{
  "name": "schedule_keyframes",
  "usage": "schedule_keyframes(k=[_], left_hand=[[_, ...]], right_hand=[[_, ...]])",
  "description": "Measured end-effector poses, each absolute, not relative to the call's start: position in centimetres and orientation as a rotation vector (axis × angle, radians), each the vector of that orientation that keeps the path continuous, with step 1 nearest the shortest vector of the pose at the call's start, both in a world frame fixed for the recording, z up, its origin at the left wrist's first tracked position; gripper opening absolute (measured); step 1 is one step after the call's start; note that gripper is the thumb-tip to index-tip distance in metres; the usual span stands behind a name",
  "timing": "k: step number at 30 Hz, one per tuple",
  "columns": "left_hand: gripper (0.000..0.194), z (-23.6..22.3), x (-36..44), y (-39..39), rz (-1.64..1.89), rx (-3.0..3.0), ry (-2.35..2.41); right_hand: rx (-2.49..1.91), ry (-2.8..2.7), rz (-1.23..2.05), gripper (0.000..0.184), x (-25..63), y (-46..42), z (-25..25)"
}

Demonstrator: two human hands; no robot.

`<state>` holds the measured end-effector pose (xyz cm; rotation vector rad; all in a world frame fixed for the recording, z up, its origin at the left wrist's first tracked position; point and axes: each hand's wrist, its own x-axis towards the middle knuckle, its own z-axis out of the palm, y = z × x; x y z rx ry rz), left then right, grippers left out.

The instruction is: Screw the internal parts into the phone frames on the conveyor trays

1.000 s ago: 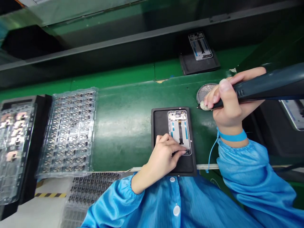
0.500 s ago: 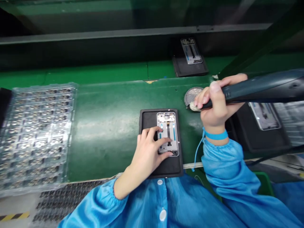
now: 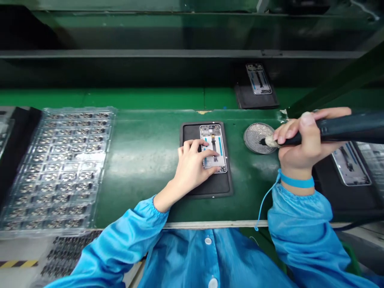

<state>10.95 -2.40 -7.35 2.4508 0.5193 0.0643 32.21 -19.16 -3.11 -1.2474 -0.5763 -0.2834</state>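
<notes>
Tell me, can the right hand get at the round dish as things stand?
Probably yes: the right hand holds the dark tool with its tip over the round dish, and nothing visible seems to block the way.

the left hand point(image 3: 193, 163) spreads over a phone frame point(image 3: 215, 141) while the right hand point(image 3: 307, 144) grips a dark tool point(image 3: 354, 128) by a round dish point(image 3: 256, 135).

Lighting: bright, apparently from overhead. Glare: milky patch on the green work mat point(image 3: 139, 154); white glints across the clear component tray point(image 3: 103, 160). Shadow: near-black recess point(image 3: 120, 74) below the rear ledge point(image 3: 150, 53). Focus: phone frame point(image 3: 216, 144) legible, smallest parts indistinct; margins soft, stretched.
</notes>
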Motion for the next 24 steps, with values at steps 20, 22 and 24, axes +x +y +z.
schedule_keyframes(k=[20,22,24], left_hand=[[0.009,-8.6,10.8,-0.2,0.113,2.503,0.177],[0.008,-8.6,10.8,-0.2,0.110,2.491,0.182],[0.006,-8.5,10.8,-0.2,0.101,2.481,0.174]], right_hand=[[-1.309,-0.540,-0.298,0.043,34.3,-20.3,-5.5],[-1.308,-0.551,-0.301,0.044,34.9,-20.3,-6.0],[-1.305,-0.553,-0.306,0.047,35.2,-20.3,-6.3]])
